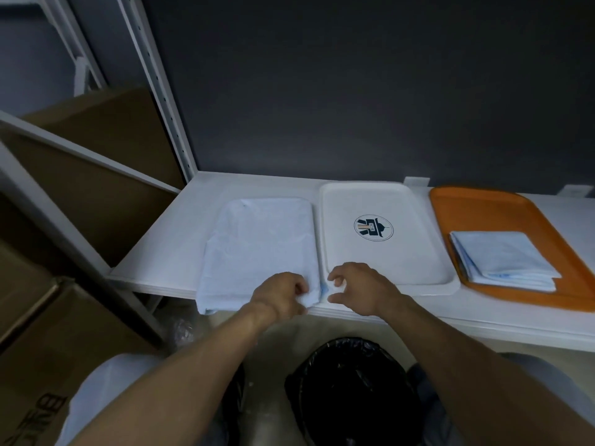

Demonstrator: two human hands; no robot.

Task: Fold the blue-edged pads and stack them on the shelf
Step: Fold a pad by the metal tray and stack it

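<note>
Starting on a pad [260, 246], flat on the shelf [167, 252], near left. Left hand [278, 294] pinching its near right corner; right hand [357, 289] half-curled beside, hold unclear. Next: peel up cleanly, fold.

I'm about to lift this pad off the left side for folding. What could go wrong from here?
1. The unfolded pad overhangs the shelf's front edge, right above the black-lined bin; a tug could slide it off and into the bin.
2. Only the left hand grips its near corner. The right hand is open beside the blue edge, so a lift may drag the pad unevenly against the white tray.
</note>
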